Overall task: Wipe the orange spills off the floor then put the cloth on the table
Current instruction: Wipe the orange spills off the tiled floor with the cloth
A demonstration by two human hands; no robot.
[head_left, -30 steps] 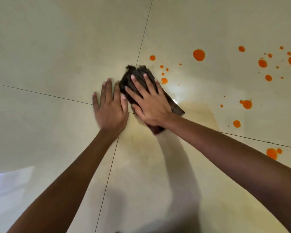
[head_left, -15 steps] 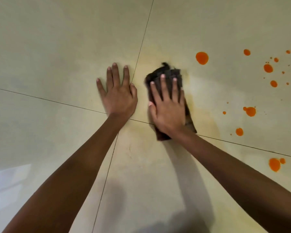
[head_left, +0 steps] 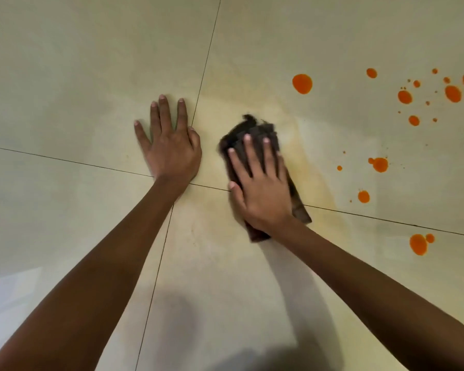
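A dark brown cloth lies on the pale tiled floor, and my right hand presses flat on top of it with fingers spread. My left hand rests flat on the floor to the left of the cloth, holding nothing. Orange spills dot the floor to the right: a large drop up and right of the cloth, a cluster at the far right, smaller drops beside the cloth, and a blot lower right. A faint yellowish smear surrounds the cloth. No table is in view.
Dark grout lines cross under my hands, dividing the floor into large tiles. A bright reflection shows at the lower left. My shadow falls on the tile near the bottom.
My right hand has slid the cloth rightward, away from my left hand, and the small drops near the tile joint are gone. My left hand stays planted, flat on the floor.
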